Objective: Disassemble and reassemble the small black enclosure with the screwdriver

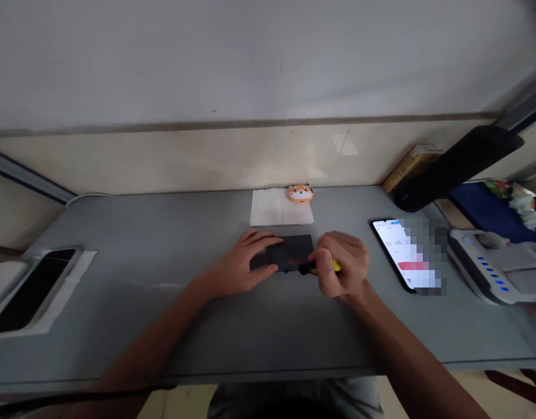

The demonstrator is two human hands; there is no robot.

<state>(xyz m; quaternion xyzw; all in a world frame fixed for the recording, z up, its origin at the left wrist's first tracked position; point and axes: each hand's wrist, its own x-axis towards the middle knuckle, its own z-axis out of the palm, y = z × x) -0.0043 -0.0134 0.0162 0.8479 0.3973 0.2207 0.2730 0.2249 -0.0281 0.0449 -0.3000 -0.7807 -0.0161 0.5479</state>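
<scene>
A flat black rectangular device lies on the grey table in the middle. My left hand rests flat on its left part, fingers stretched over it. My right hand is curled round a small tool with a yellow and black handle, and the tool's dark tip touches the device's near right edge.
A white paper napkin with an orange animal-shaped trinket lies behind the device. A lit phone lies to the right, beside a white device with blue lights and a black lamp head. Another dark phone lies at the far left.
</scene>
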